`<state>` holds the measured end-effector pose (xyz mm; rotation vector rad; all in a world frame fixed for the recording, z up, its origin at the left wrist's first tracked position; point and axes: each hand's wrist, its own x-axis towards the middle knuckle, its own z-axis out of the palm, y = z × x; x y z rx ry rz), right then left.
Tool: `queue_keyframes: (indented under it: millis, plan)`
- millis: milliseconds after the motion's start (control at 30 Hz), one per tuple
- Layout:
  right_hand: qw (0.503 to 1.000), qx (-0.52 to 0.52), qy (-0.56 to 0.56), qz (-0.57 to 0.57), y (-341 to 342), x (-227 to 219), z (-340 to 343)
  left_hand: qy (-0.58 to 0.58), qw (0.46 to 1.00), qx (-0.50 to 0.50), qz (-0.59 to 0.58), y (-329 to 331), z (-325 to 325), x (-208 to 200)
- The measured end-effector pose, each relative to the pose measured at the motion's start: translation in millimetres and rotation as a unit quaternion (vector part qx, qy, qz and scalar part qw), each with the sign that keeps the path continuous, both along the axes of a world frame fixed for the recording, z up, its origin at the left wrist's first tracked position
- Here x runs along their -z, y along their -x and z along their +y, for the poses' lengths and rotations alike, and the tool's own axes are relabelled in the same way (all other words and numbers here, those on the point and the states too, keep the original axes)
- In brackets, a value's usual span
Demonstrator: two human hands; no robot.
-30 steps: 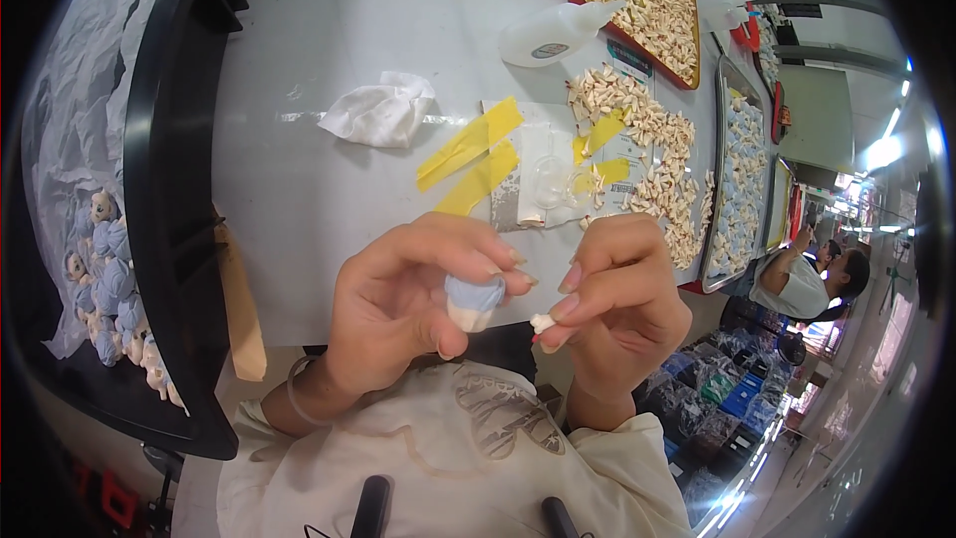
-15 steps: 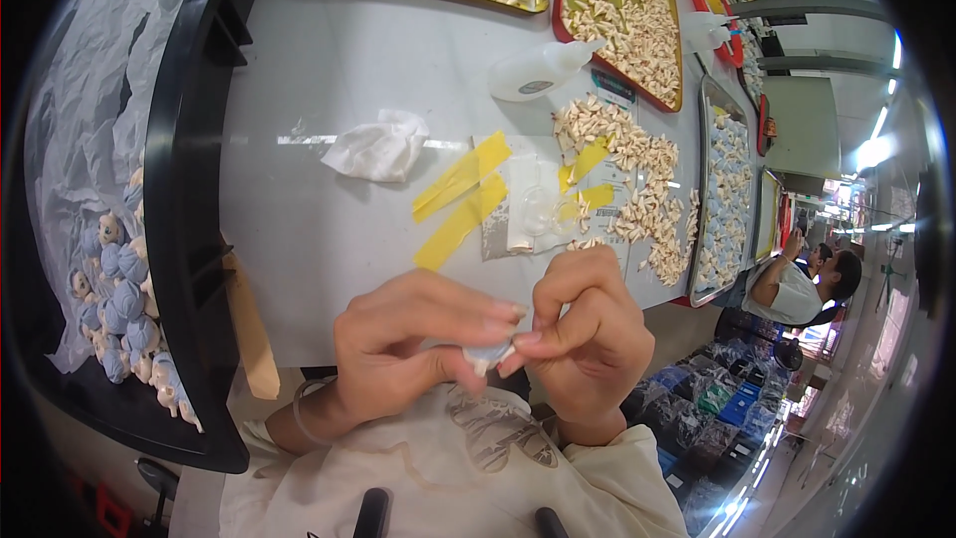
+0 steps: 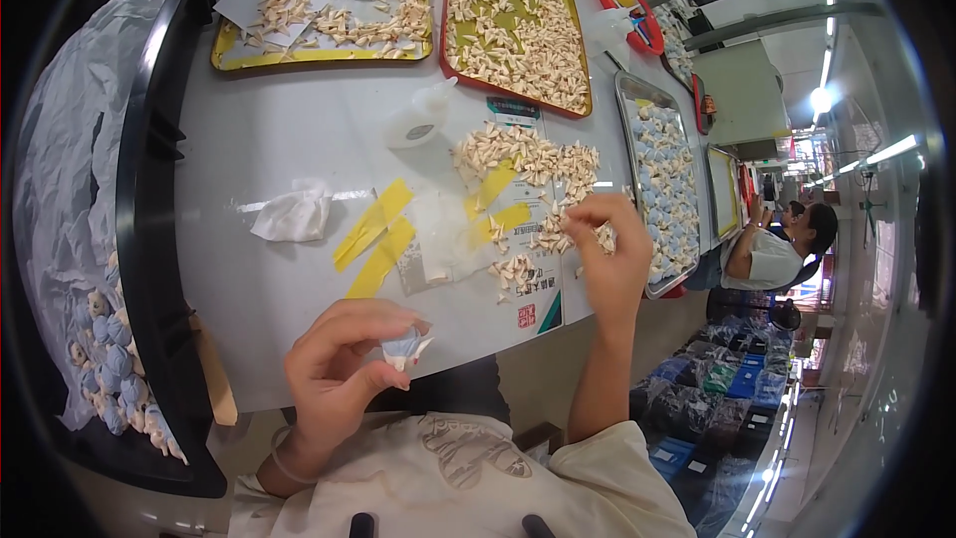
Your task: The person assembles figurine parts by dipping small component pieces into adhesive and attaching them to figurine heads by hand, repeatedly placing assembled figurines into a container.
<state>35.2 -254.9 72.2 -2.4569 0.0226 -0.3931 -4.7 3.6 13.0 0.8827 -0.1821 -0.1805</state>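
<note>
My left hand [image 3: 334, 364] pinches a small doll-like figure part [image 3: 402, 347], pale blue with cream tips, between thumb and fingers just off the table's near edge. Farther out, my right hand [image 3: 612, 254] is over the right edge of a loose pile of small cream pointed pieces [image 3: 523, 151]. Its thumb and fingertips are drawn together; whether a piece is between them is hidden. A smaller cluster of the same pieces [image 3: 513, 274] lies nearer me on a printed sheet.
Yellow tape strips [image 3: 373, 224], a crumpled white tissue [image 3: 294, 215] and a white squeeze bottle [image 3: 418, 118] lie mid-table. Behind are a yellow-rimmed tray [image 3: 319, 63] and a red-rimmed tray [image 3: 518, 100]. A metal tray [image 3: 634, 189] stands right, a black bin [image 3: 144, 159] left. Other people sit beyond.
My hands have parted: the right has let go of the blue figure part and moved out to the cream pieces. The left keeps the figure part. The view has shifted.
</note>
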Motion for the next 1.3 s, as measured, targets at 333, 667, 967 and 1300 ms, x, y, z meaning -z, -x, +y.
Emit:
queue_keyframes:
  millis: [333,667,967,1300]
  plan:
    - [0.989,-0.038,0.136,0.033,-42.5,30.9,-21.3,-0.027,0.999,-0.029,-0.029,-7.0,-4.9,3.9]
    - [0.999,0.013,-0.041,0.003,-14.8,23.7,-23.3,-0.017,0.999,-0.027,-0.015,5.4,-4.2,4.8]
    - [0.955,-0.027,-0.297,-0.006,12.2,25.6,-15.6,-0.007,1.000,0.005,0.027,2.8,-2.8,-0.8]
    - [0.914,-0.013,-0.404,0.034,19.3,21.5,4.0,0.038,0.998,0.051,0.003,0.5,2.2,5.4]
